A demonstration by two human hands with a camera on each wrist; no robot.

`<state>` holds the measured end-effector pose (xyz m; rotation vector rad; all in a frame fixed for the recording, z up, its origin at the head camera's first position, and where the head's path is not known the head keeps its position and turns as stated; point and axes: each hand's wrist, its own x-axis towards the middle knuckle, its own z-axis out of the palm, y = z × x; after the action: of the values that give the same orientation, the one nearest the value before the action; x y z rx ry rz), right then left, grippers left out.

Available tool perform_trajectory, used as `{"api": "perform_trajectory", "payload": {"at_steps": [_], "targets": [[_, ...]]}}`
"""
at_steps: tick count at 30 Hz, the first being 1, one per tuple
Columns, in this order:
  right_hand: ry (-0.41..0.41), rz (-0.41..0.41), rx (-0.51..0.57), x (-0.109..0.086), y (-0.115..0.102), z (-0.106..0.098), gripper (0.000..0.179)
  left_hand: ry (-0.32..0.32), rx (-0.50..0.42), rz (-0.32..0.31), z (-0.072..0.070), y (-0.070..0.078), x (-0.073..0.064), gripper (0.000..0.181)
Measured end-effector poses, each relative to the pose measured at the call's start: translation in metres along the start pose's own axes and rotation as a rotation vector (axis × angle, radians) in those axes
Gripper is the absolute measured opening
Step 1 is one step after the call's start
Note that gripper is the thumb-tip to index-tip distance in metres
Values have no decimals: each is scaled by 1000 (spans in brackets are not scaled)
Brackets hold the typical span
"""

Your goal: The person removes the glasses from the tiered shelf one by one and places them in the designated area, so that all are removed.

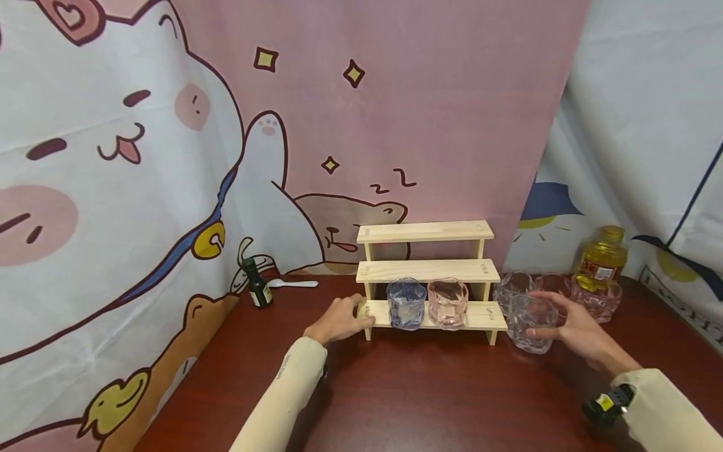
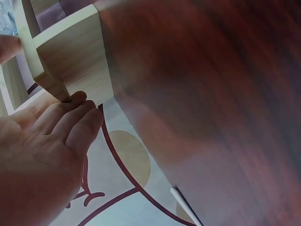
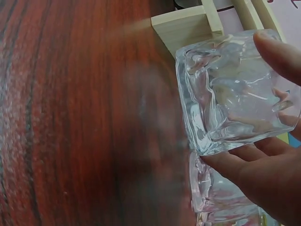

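Note:
A three-step wooden rack (image 1: 429,271) stands on the dark red table near the back. On its lowest step sit a blue glass (image 1: 405,306) and a pink glass (image 1: 448,306), side by side. My left hand (image 1: 337,321) grips the left end of that step, thumb on one side and fingers on the other. Just off the rack's right end, my right hand (image 1: 584,333) holds a clear glass (image 3: 235,89) between thumb and fingers. In the right wrist view this glass overlaps other glasses behind it; whether its base touches the table I cannot tell.
Behind the right hand are another clear glass (image 1: 510,285) and two pinkish glasses, one nearer the right (image 1: 604,304). A yellow oil bottle (image 1: 604,257) stands by them. At the back left are a small dark bottle (image 1: 258,287) and a white spoon (image 1: 299,284). A printed cloth (image 1: 452,113) hangs behind.

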<state>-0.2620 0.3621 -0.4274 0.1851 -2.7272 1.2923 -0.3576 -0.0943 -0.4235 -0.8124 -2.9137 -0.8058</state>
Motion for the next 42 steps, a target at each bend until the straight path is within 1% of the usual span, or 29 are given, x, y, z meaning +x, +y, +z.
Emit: {"api": "perform_trajectory", "payload": {"at_steps": [7, 15, 18, 22, 27, 30, 33, 38, 42], "targets": [[-25, 18, 25, 1, -1, 5, 84, 10, -23, -7, 1, -1, 0, 42], [-47, -5, 77, 1, 5, 6, 85, -9, -48, -29, -1, 2, -2, 43], [-50, 0, 75, 3, 7, 6, 86, -6, -48, -34, -1, 3, -2, 45], [-55, 11, 42, 4, 10, 5, 86, -5, -47, -39, -2, 4, -3, 45], [-60, 4, 64, 3, 13, 7, 85, -16, -65, -45, -2, 2, -3, 45], [-61, -7, 84, 2, 12, 7, 85, -12, -67, -49, -2, 2, -2, 46], [-76, 3, 72, 3, 10, 5, 86, -9, -64, -44, -2, 2, -2, 46], [-118, 36, 21, 6, 9, 1, 87, -11, -66, -43, -2, 2, -2, 47], [-133, 30, 5, 7, 12, 1, 86, -6, -73, -44, 1, 2, -2, 45]]}}
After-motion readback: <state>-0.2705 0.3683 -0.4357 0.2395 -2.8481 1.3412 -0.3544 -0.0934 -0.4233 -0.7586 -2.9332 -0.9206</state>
